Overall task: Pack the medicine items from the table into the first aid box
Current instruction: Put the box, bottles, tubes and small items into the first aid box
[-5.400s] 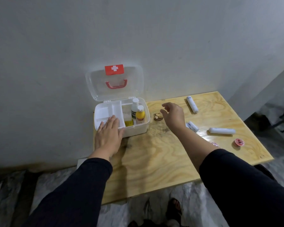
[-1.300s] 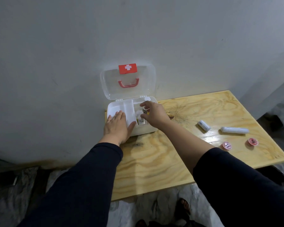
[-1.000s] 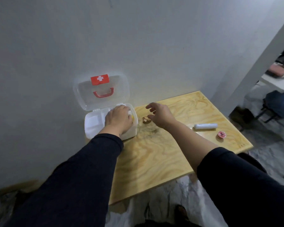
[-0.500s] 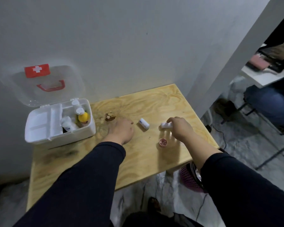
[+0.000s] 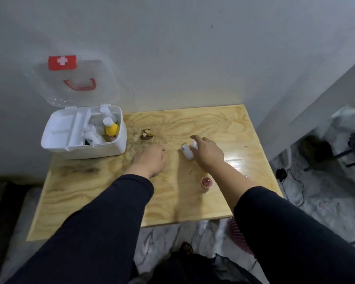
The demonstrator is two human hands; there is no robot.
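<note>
The white first aid box (image 5: pixel 103 151) stands open at the table's back left, its clear lid with red cross and red handle leaning on the wall. Inside its right compartment are a yellow bottle (image 5: pixel 112 128) and white bottles. My right hand (image 5: pixel 208 153) grips a long white tube, whose end (image 5: pixel 194 143) pokes out above the fingers. A shorter white tube (image 5: pixel 187 151) lies on the wood just left of that hand. A small pink round tin (image 5: pixel 206 182) sits nearer me, beside my right forearm. My left hand (image 5: pixel 152 159) rests on the table as a loose fist, with nothing seen in it.
The wooden table (image 5: pixel 103 193) has a dark knot (image 5: pixel 146 134) near the box. A grey wall runs behind it. A white post (image 5: pixel 316 95) stands to the right. Cables and a dark chair base (image 5: pixel 316 150) lie on the marble floor; a pink mesh basket (image 5: pixel 239 234) sits under the table's edge.
My right hand has lifted the long white tube and carried it left, over the short tube. My left hand stays on the table. The view has shifted slightly right.
</note>
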